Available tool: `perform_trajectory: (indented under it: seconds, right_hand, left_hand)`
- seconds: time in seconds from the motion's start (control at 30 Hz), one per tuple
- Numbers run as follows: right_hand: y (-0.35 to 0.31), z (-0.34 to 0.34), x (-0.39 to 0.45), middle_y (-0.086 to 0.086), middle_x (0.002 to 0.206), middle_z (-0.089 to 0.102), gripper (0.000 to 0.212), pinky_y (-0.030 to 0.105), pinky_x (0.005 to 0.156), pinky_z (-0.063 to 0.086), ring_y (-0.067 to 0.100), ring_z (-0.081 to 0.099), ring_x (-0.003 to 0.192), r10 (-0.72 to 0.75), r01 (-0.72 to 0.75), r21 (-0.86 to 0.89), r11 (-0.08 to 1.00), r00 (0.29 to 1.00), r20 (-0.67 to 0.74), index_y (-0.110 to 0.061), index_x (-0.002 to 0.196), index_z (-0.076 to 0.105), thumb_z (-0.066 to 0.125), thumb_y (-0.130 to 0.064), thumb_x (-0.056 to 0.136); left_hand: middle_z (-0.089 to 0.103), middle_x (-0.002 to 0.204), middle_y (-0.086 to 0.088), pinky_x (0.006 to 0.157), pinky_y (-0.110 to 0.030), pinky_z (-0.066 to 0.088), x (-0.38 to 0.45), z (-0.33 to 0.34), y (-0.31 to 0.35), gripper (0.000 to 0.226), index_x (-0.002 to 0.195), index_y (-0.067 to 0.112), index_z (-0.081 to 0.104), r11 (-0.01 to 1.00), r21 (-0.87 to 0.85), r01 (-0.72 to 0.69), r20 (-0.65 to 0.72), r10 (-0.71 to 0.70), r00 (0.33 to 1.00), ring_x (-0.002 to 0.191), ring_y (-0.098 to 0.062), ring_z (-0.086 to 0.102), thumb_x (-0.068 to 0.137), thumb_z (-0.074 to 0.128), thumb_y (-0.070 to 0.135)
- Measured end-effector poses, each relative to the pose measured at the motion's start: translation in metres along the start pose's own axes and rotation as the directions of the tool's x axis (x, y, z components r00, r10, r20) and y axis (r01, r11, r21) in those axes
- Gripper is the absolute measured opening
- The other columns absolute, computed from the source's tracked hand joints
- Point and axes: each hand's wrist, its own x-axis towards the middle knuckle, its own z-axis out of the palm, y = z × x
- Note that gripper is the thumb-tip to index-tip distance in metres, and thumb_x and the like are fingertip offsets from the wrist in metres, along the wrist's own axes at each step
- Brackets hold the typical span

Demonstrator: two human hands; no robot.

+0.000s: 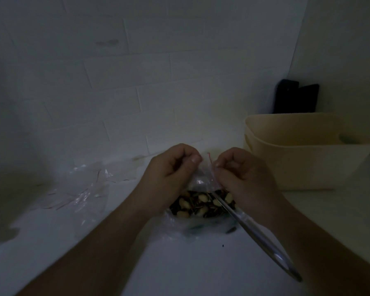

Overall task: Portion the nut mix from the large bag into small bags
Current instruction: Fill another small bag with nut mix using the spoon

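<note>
Near the middle of the counter, the left hand (175, 167) and right hand (239, 174) both pinch the top of a small bag (202, 182), probably sealing its red zip strip; nut mix (201, 205) sits inside, spoon (265, 238) leaning out right.

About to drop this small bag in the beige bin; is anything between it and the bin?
Nothing visible. Both hands, left and right, pinch the small bag of nut mix; the counter stretch toward the beige bin looks bare, though dim.
</note>
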Motion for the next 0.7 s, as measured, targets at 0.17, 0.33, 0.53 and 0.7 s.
perform_trajectory:
  seconds: [0.17, 0.33, 0.53, 0.7]
  right_hand:
    - [-0.007, 0.001, -0.003, -0.009, 0.089, 0.073, 0.024, 0.020, 0.061, 0.056, 0.008, 0.072, 0.069, -0.055, 0.054, 0.037, 0.998, 0.998, 0.019, -0.031, 0.102, 0.064, 0.075, -0.013, 0.091]
    - [0.000, -0.002, -0.001, -0.014, 0.091, 0.073, 0.037, 0.021, 0.065, 0.056, 0.007, 0.073, 0.080, -0.167, 0.165, -0.083, 0.983, 0.986, -0.025, -0.043, 0.097, 0.069, 0.071, -0.006, 0.092]
    - [0.005, -0.005, 0.002, -0.019, 0.091, 0.074, 0.021, 0.011, 0.072, 0.053, -0.001, 0.070, 0.086, -0.290, 0.272, -0.271, 0.923, 0.956, -0.030, -0.031, 0.106, 0.077, 0.070, -0.015, 0.096]
    - [0.004, -0.003, 0.001, -0.016, 0.083, 0.074, 0.025, 0.004, 0.072, 0.048, -0.002, 0.070, 0.083, -0.255, 0.230, -0.224, 0.947, 0.963, -0.088, -0.037, 0.100, 0.073, 0.066, -0.013, 0.099]
  left_hand:
    - [0.069, 0.084, 0.008, 0.071, -0.036, 0.052, 0.000, 0.002, 0.001, 0.013, 0.092, 0.031, 0.070, 0.998, 0.053, -0.040, 0.045, 0.037, 0.998, 0.076, -0.012, 0.063, 0.100, 0.060, 0.028]
    - [0.071, 0.086, 0.007, 0.076, -0.039, 0.054, -0.002, 0.002, 0.002, 0.014, 0.093, 0.035, 0.070, 0.993, 0.098, -0.070, 0.097, 0.061, 0.993, 0.081, -0.019, 0.066, 0.101, 0.060, 0.029]
    - [0.063, 0.073, 0.013, 0.066, -0.021, 0.046, -0.004, 0.003, 0.004, 0.027, 0.086, 0.032, 0.068, 1.000, -0.015, 0.003, 0.102, -0.001, 0.995, 0.068, -0.005, 0.056, 0.105, 0.060, 0.016]
    - [0.061, 0.072, 0.015, 0.066, -0.024, 0.045, -0.002, 0.003, 0.002, 0.024, 0.087, 0.026, 0.068, 0.999, -0.036, 0.020, 0.092, -0.017, 0.996, 0.067, -0.007, 0.055, 0.106, 0.059, 0.015]
